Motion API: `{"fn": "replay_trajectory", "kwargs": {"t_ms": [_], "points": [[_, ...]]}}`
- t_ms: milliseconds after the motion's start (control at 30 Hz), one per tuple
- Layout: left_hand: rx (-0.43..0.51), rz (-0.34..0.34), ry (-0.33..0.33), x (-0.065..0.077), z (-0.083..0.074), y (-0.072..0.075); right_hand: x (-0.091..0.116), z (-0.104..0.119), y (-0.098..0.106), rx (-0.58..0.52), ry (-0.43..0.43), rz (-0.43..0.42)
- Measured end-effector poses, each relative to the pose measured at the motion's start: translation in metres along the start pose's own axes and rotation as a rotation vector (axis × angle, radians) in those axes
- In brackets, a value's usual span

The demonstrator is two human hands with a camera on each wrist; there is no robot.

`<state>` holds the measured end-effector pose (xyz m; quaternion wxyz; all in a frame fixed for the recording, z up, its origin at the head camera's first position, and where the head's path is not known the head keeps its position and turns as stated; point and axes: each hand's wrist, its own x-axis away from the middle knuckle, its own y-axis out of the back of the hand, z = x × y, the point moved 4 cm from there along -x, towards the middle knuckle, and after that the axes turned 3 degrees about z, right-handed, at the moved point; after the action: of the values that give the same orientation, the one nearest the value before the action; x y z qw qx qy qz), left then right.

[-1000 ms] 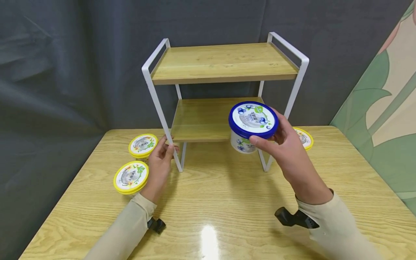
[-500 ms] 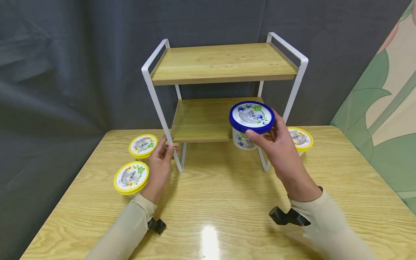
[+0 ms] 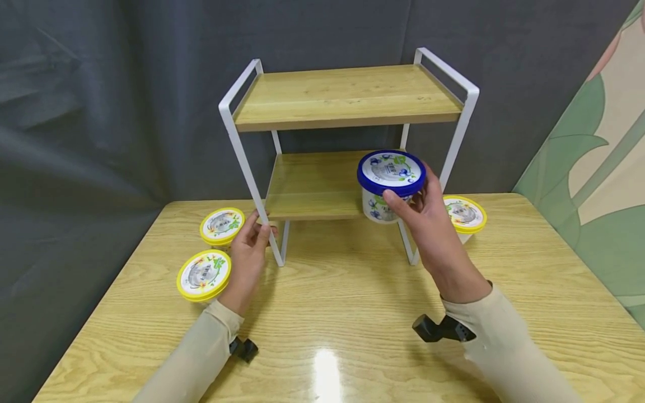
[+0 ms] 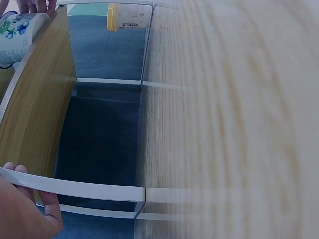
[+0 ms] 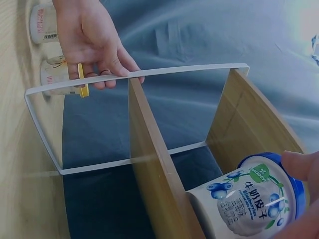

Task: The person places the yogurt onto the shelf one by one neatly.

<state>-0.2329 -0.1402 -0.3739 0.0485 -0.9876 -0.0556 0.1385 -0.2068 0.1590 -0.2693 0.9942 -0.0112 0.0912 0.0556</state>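
My right hand (image 3: 435, 235) grips a white tub (image 3: 378, 208) with a blue lid and blueberry pictures, thumb at the lid's near edge. The tub is upright at the front right of the lower shelf (image 3: 317, 187), overlapping its front edge in the head view. In the right wrist view, the same blueberry tub (image 5: 244, 199) shows beside the shelf edge. My left hand (image 3: 248, 260) holds the white metal leg (image 3: 247, 168) of the two-tier shelf rack, fingers around it by the lower board. In the left wrist view, the left hand (image 4: 35, 209) pinches that frame.
Two yellow-lidded tubs, a rear one (image 3: 221, 225) and a front one (image 3: 204, 274), stand left of the rack. Another yellow-lidded tub (image 3: 464, 214) stands to its right, partly behind my right hand. The upper shelf (image 3: 347, 95) overhangs the lower one. A dark curtain (image 3: 322, 33) hangs behind.
My right hand has moved left and slightly up and away with the blueberry tub, toward the lower shelf. More of the right yellow-lidded tub shows. My left hand stays on the rack leg.
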Motion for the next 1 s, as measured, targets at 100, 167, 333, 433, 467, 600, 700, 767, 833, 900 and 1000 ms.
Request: {"fn": "replay_trajectory", "kwargs": {"t_ms": [100, 167, 333, 433, 467, 600, 700, 767, 833, 900, 1000], "points": [[-0.005, -0.002, 0.003, -0.001, 0.0, 0.0, -0.002, -0.001, 0.0, -0.013, 0.008, -0.002], [0.001, 0.0, 0.005, -0.001, 0.0, 0.0, -0.004, -0.002, -0.001, -0.019, 0.012, -0.002], [-0.016, -0.003, 0.018, 0.0, 0.002, 0.0, -0.008, -0.004, -0.003, -0.041, 0.015, -0.001], [-0.016, -0.009, 0.011, 0.0, 0.001, 0.0, -0.007, -0.003, -0.002, -0.03, 0.003, 0.003], [-0.014, -0.008, 0.006, -0.001, 0.001, 0.0, -0.005, -0.002, -0.001, -0.021, -0.004, 0.004], [-0.007, -0.007, -0.006, -0.001, 0.002, 0.001, 0.006, -0.003, 0.002, 0.062, -0.049, 0.017], [0.0, -0.002, 0.001, -0.001, 0.003, -0.003, 0.019, -0.005, 0.011, 0.22, -0.068, 0.026], [-0.006, -0.007, 0.009, 0.0, 0.003, -0.004, 0.029, -0.008, 0.018, 0.397, -0.039, 0.039], [-0.024, -0.014, 0.013, 0.001, 0.002, -0.004, 0.037, -0.01, 0.024, 0.596, 0.046, 0.048], [-0.044, -0.022, 0.013, 0.001, 0.001, -0.003, 0.043, -0.012, 0.03, 0.784, 0.154, 0.039], [-0.058, -0.025, 0.012, -0.001, -0.001, -0.001, 0.048, -0.011, 0.038, 0.967, 0.291, 0.01]]}}
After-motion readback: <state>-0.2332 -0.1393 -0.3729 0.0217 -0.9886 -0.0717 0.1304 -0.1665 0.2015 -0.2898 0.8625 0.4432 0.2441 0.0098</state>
